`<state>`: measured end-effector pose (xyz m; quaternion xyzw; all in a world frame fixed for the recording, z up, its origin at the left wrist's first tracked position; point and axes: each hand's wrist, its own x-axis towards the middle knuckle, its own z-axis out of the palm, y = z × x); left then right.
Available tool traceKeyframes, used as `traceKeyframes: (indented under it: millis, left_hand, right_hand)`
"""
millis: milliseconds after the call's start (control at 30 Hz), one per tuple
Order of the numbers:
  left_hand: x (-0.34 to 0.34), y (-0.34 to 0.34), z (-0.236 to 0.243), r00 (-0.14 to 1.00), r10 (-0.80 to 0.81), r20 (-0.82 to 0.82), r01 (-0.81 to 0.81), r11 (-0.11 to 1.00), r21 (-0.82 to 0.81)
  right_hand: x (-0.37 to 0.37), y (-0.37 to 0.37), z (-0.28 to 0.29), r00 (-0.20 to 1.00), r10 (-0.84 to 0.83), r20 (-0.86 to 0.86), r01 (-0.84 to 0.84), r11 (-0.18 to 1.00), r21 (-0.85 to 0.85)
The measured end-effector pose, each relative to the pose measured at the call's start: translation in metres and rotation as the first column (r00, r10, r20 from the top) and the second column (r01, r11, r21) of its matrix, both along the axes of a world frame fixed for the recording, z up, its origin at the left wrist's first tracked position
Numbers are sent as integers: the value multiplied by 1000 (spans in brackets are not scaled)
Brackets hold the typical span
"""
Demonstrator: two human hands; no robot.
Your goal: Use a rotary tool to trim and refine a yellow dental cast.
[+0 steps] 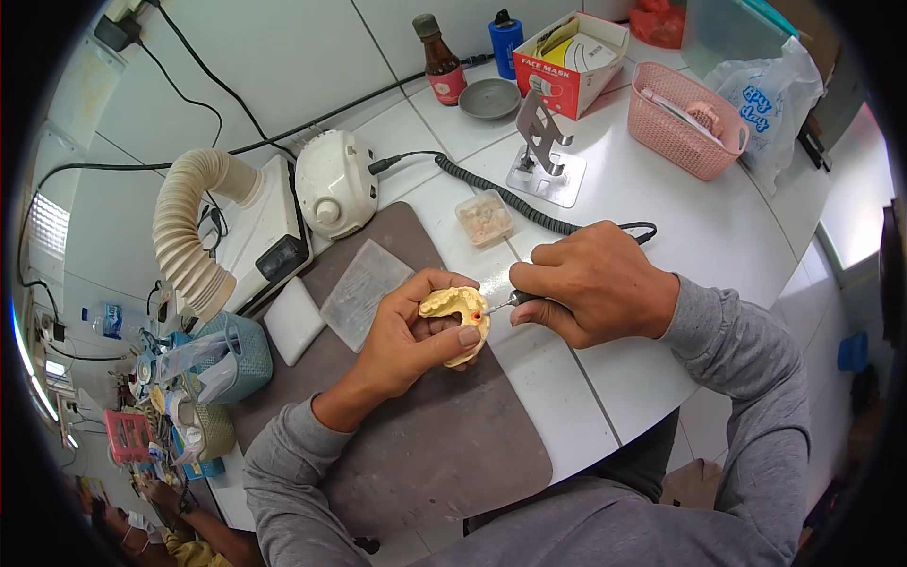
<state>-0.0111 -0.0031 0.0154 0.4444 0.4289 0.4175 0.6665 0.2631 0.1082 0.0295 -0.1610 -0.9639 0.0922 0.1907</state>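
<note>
My left hand (pixel 411 345) holds a pale yellow dental cast (pixel 444 304), with a small red spot on its right side beside my thumb. My right hand (pixel 586 293) grips a metal rotary handpiece (pixel 520 299), its thin tip pointed at that red spot; whether they touch I cannot tell. A coiled black cord (pixel 491 194) runs between the white control unit (pixel 335 189) and the handpiece. Under my left arm lies a grey-brown mat (pixel 397 454); a small translucent box of bits (pixel 484 217) stands above my hands.
A white suction machine with hose (pixel 194 231), metal stand (pixel 545 175), mask box (pixel 572 66), bottle (pixel 439 66) and pink basket (pixel 680 132) occupy the tiled bench (pixel 661 217). Crowded baskets (pixel 236 364) are at left. Another person's arm (pixel 198 524) shows at lower left.
</note>
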Motion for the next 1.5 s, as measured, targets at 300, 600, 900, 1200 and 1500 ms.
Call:
traceKeyframes:
  millis: [300,600,900,1200,1500]
  left_hand:
    - [1,0,0,1000,-4,-8,4,1000,11]
    - [-1,0,1,1000,-5,-9,5,1000,-3]
    - [1,1,1,1000,0,-14,0,1000,3]
    - [7,-1,2,997,61,-52,-62,998,-3]
    - [0,0,3,1000,5,-19,-5,1000,-8]
  right_hand:
    - [0,1,-1,1000,-12,-8,12,1000,7]
    - [0,1,-1,1000,-9,11,9,1000,-6]
    - [1,1,-2,1000,-8,-5,8,1000,-2]
    - [-1,0,-2,1000,7,0,-7,1000,-18]
    - [-1,0,-2,1000,5,3,-5,1000,-14]
